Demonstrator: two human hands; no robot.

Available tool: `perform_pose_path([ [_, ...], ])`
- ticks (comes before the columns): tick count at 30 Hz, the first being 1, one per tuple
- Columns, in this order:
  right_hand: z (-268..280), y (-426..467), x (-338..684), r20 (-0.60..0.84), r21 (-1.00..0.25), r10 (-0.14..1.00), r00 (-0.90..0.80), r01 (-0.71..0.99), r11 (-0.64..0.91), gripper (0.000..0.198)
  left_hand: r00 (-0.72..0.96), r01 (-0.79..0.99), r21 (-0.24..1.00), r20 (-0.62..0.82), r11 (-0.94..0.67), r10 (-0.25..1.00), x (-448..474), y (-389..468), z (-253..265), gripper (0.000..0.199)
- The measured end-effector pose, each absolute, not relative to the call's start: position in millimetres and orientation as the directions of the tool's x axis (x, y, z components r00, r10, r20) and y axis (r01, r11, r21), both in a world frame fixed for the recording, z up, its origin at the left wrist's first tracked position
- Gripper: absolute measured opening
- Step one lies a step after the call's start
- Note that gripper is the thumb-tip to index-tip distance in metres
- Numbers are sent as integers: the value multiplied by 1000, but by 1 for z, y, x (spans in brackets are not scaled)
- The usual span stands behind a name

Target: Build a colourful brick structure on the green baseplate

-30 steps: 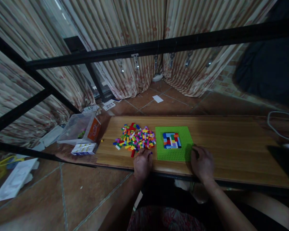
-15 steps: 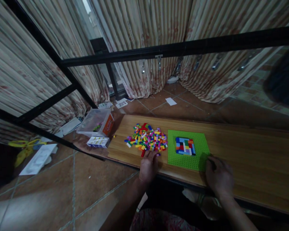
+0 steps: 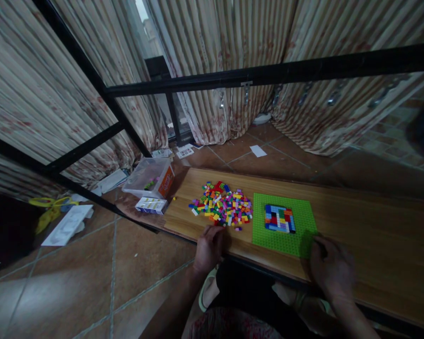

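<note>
My left hand (image 3: 208, 248) is at the table's near edge, just in front of a pile of small coloured toy bricks (image 3: 229, 205). Its fingers are curled together, and anything between them is hidden. At the near right corner of a green studded baseplate (image 3: 282, 244), my right hand (image 3: 332, 267) rests with fingers bent inward. Whether it pinches a small piece I cannot make out. On the baseplate sits a squarish block of bricks (image 3: 280, 219) in blue, light blue, red, white, green and orange. A small purple brick (image 3: 238, 229) lies at the pile's near side.
A clear plastic box (image 3: 144, 178) with a few bricks inside stands at the table's left end, beside a small carton (image 3: 151, 205). A black metal frame (image 3: 198, 84) crosses in front of striped curtains. Papers (image 3: 257, 151) lie on the tiled floor.
My left hand has drawn back from the pile toward the near edge and a little left. The view has shifted slightly; my right hand stays by the baseplate's corner.
</note>
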State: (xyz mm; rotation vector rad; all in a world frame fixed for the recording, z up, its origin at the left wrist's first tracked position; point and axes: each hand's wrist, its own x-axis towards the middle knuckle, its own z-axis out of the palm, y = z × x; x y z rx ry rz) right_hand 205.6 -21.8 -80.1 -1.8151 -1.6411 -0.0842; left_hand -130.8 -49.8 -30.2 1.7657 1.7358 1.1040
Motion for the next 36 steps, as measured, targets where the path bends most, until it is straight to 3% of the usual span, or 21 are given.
perform_pose_path([
  [5, -83, -21, 209, 483, -406, 857, 180, 913, 38, 31, -271, 653, 756, 289, -45, 918, -155, -43, -35, 16],
  [10, -82, -21, 209, 500, -365, 853, 150, 930, 51, 32, -468, 700, 686, 235, 196, 852, -190, -22, -36, 20],
  [14, -81, -22, 208, 494, -364, 854, 160, 931, 36, 35, -430, 764, 586, 152, 269, 890, -204, -6, -29, 28],
  [20, -81, -22, 204, 486, -401, 852, 194, 916, 20, 32, -406, 809, 482, 44, 337, 913, -207, 5, -22, 22],
  [23, -78, -22, 199, 477, -419, 850, 221, 908, -1, 31, -432, 805, 480, 70, 350, 899, -206, 2, -15, 25],
  [26, -74, -22, 195, 476, -440, 846, 242, 898, -10, 29, -437, 765, 559, 87, 319, 895, -193, -6, 0, 31],
  [28, -71, -22, 192, 474, -449, 842, 257, 893, -20, 27, -418, 717, 644, 91, 267, 904, -174, -11, 11, 34],
  [32, -67, -22, 189, 470, -466, 840, 270, 884, -23, 26, -152, 568, 823, 92, 11, 984, -114, -14, 17, 29],
  [36, -66, -23, 188, 460, -470, 844, 275, 882, -31, 26, 94, 550, 829, 56, -99, 994, -58, 1, 10, 26],
])
